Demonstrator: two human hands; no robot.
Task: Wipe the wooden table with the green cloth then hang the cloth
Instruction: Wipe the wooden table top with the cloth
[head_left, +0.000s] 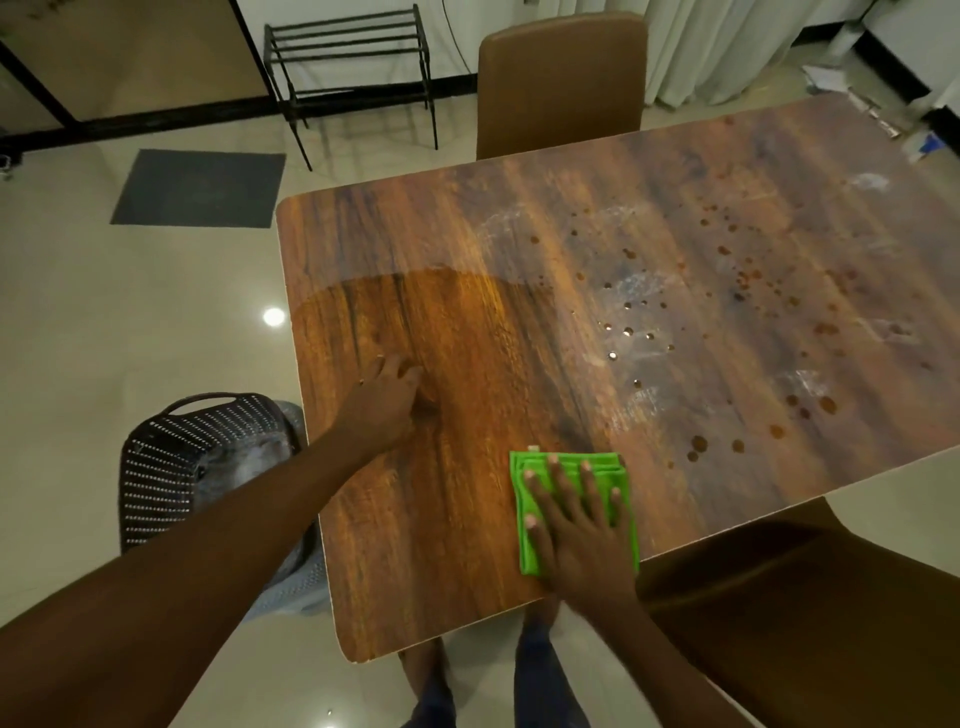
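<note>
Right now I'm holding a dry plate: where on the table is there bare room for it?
The far-left corner of the table, beyond the left hand, is bare. The right half is dotted with droplets. The near edge is taken by the right hand pressing the cloth.

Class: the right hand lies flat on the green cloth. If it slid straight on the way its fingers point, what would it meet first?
The right hand on the green cloth would probably first reach bare wooden table, then likely the water droplets; depth is uncertain.
</note>
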